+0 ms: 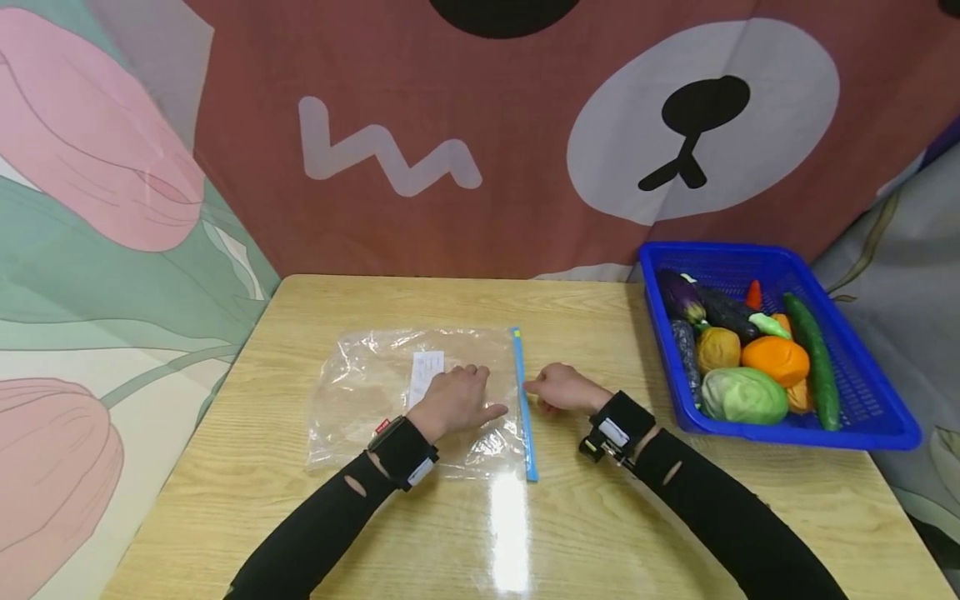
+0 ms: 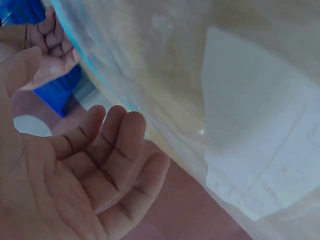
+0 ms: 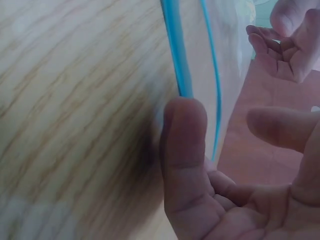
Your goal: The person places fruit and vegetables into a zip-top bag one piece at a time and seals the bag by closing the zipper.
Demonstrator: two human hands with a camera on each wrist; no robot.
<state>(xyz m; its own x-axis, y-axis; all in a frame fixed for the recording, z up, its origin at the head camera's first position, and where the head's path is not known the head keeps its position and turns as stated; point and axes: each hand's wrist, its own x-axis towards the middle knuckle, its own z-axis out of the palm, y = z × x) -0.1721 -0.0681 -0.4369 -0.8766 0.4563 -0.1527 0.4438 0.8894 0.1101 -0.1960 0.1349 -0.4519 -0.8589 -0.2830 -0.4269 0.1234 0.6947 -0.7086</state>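
A clear plastic zip bag (image 1: 360,375) lies flat on the table, with a blue zip strip (image 1: 525,417) along its right edge. My left hand (image 1: 456,402) is over the bag, its fingers relaxed and slightly bent in the left wrist view. Beside the fingers, a white paper label (image 1: 426,371) shows on the bag. Just right of the strip is my right hand (image 1: 566,388). In the right wrist view, its index finger (image 3: 185,135) overlaps the end of the blue strip, with the thumb (image 3: 280,127) held apart and the other fingers curled.
At the right end of the wooden table (image 1: 585,517) stands a blue plastic basket (image 1: 877,392). It holds a cabbage (image 1: 742,396), a cucumber (image 1: 813,358), an orange pumpkin (image 1: 776,360), eggplants and other vegetables. A printed cloth (image 1: 525,225) hangs behind the table.
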